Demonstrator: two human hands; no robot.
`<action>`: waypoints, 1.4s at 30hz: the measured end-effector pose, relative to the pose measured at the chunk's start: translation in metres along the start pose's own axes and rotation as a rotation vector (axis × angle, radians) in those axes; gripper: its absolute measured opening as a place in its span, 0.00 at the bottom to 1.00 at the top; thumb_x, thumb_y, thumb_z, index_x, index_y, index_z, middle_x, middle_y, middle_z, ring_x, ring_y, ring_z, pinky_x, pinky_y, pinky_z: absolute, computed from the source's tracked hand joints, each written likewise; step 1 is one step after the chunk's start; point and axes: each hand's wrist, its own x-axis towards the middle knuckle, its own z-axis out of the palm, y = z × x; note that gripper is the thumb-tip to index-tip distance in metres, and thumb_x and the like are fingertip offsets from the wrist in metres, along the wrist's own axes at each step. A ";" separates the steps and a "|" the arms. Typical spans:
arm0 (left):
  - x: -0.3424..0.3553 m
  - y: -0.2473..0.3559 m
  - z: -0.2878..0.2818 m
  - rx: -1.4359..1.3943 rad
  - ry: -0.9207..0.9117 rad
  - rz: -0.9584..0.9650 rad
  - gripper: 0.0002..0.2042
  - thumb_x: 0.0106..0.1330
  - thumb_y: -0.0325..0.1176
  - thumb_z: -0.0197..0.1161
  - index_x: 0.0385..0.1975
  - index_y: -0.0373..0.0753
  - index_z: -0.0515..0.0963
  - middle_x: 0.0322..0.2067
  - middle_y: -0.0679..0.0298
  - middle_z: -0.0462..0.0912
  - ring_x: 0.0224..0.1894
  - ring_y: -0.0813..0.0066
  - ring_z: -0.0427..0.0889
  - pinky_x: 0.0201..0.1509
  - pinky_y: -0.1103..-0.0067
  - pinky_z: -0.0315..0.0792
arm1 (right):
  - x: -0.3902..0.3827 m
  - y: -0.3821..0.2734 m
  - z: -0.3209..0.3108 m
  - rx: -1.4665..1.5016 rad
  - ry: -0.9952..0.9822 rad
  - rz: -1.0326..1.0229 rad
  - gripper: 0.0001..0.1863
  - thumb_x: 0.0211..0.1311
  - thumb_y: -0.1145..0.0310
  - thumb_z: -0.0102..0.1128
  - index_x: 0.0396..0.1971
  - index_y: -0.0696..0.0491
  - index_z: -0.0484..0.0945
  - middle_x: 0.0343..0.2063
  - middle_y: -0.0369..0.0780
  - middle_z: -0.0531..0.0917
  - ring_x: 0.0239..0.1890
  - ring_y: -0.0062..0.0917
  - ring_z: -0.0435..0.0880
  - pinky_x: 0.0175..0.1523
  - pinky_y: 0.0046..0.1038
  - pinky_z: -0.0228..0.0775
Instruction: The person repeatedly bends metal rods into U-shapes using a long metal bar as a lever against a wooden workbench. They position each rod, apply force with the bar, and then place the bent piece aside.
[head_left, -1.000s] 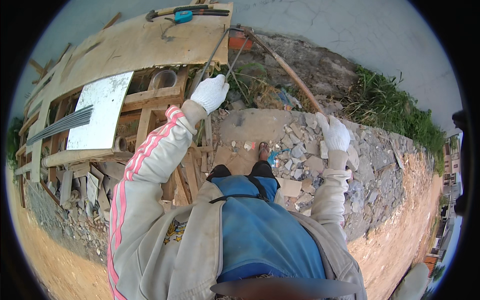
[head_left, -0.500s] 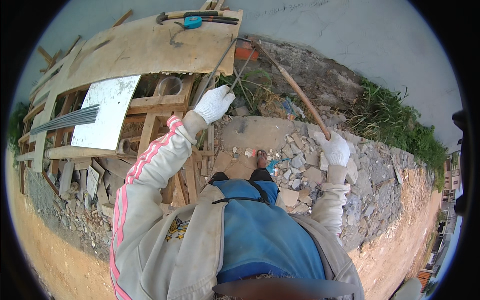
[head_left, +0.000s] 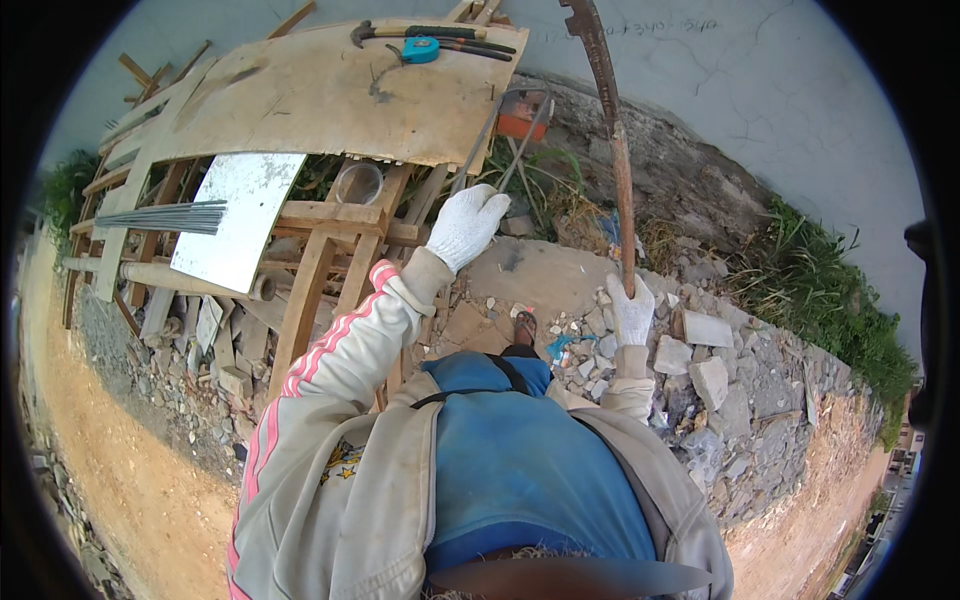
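Note:
My left hand [head_left: 468,228], in a white knit glove, is closed around a thin metal rod [head_left: 520,157] bent into a narrow U. Its bent end lies over an orange-red block [head_left: 522,115] by the board's corner. My right hand [head_left: 631,310], gloved too, grips the lower end of a long rusty bending bar [head_left: 620,180]. The bar stands nearly upright in the picture, its notched head against the grey wall and apart from the rod.
A plywood-topped timber bench [head_left: 300,95] holds a hammer [head_left: 430,32], a teal tape measure [head_left: 420,50] and dark-handled tools [head_left: 475,48]. Several straight rods [head_left: 165,217] lie across a white panel [head_left: 240,200]. Rubble [head_left: 710,385] covers the ground; weeds [head_left: 830,285] line the wall [head_left: 760,100].
The bar's far end has come away from the bent rod and swung upright, showing its notched head. My right hand has shifted slightly toward the left. My left hand keeps hold of the rod.

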 end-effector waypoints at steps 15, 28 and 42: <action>0.013 0.030 0.000 -1.011 0.220 0.000 0.14 0.86 0.41 0.52 0.44 0.37 0.79 0.20 0.71 0.71 0.17 0.81 0.68 0.22 0.80 0.65 | 0.005 -0.154 0.069 1.015 -0.578 0.171 0.23 0.77 0.67 0.65 0.65 0.62 0.74 0.23 0.38 0.82 0.16 0.19 0.76 0.20 0.24 0.66; 0.088 0.011 0.064 -0.381 0.200 -0.293 0.19 0.79 0.42 0.59 0.51 0.28 0.83 0.41 0.60 0.86 0.42 0.77 0.81 0.48 0.77 0.76 | 0.227 -0.126 0.003 0.385 -0.777 -0.051 0.16 0.74 0.60 0.69 0.46 0.57 0.80 0.18 0.32 0.79 0.13 0.14 0.72 0.18 0.20 0.60; 0.121 0.038 0.095 -0.136 0.302 -0.418 0.20 0.78 0.44 0.61 0.51 0.29 0.84 0.36 0.55 0.90 0.39 0.68 0.90 0.46 0.72 0.81 | 0.363 -0.122 0.054 0.176 -1.136 -0.096 0.15 0.72 0.57 0.70 0.39 0.53 0.78 0.18 0.32 0.78 0.13 0.14 0.71 0.18 0.23 0.59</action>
